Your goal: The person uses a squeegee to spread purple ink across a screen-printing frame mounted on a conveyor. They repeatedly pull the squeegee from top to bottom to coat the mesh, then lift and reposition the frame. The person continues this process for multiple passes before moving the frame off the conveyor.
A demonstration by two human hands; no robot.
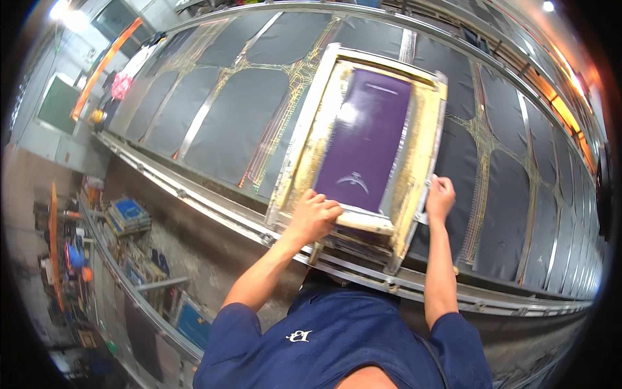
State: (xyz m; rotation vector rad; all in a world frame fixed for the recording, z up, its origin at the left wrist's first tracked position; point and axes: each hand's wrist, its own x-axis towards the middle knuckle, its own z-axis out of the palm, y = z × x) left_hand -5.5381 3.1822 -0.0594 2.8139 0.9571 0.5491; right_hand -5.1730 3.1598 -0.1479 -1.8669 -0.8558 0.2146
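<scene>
A screen printing frame (422,162), its yellowish border stained, lies tilted across the long table. Its purple mesh panel (369,136) looks glossy and bears a small pale arc-shaped mark near the close end. Along that end runs a pale bar, apparently a squeegee (364,221). Curled over the bar's left end are the fingers of my left hand (315,215); their undersides are hidden. My right hand (440,198) is closed at the frame's right edge, its fingertips against the side. A small white piece shows just below that hand, too little of it to name.
Dark flat panels (240,123) cover the long table, with coloured streaks between them. A metal rail (188,194) runs along its near edge, in front of me. Lower left are a shelf rack with stacked blue-topped items (128,212) and a blue panel (193,322).
</scene>
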